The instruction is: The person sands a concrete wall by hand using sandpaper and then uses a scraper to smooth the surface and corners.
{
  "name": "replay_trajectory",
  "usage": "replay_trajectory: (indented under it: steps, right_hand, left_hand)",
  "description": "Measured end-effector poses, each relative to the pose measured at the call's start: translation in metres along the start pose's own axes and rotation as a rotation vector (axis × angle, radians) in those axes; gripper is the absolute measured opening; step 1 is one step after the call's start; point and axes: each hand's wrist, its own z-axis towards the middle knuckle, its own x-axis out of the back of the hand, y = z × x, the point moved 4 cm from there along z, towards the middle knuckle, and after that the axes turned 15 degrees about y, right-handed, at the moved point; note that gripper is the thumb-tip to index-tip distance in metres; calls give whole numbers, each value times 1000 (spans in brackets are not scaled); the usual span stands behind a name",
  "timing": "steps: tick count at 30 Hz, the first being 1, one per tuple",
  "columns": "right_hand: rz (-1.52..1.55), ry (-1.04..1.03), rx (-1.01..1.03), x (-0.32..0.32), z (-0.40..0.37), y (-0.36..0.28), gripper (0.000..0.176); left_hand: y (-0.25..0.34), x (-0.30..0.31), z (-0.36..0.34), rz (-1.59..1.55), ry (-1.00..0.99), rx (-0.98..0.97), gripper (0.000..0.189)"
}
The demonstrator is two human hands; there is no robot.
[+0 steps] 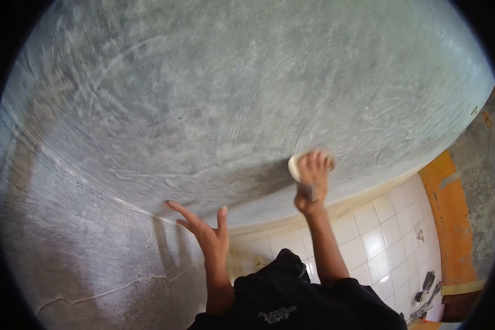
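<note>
My right hand point(313, 175) is pressed toward the grey plastered wall point(220, 93), its fingers bent over a pale, rounded pad point(295, 166). Motion blurs the fingertips, and most of the pad is hidden under the hand. A small grey patch shows near the heel of that hand; I cannot make out what it is. Empty, with thumb and fingers spread, my left hand point(208, 234) is raised near the corner where two walls meet. One fingertip seems to touch or nearly touch the wall. Curved scuff marks cover the grey surface.
A side wall point(93, 242) with a long crack stands at the left. Below lies a white tiled floor point(363, 242). An orange-painted band point(448, 203) runs down the right side. Dark objects point(426, 289) lie on the floor at the lower right.
</note>
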Motion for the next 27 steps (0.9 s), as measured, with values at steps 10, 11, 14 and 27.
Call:
replay_trajectory:
  steps: [10,11,14,27]
  right_hand:
    - [31,272,-66,4,24,-4,46]
    - [-86,26,-63,-11,7,-10,44]
    - [24,104,75,-21,-65,10,47]
    - [52,238,-28,2,-2,13,48]
  left_hand:
    - [0,3,-2,-26,-9,-2,104]
    - [2,2,0,-43,-7,0,104]
    - [-4,-1,-1,16,-14,-21,105]
    - [0,1,2,23,-7,-48,108]
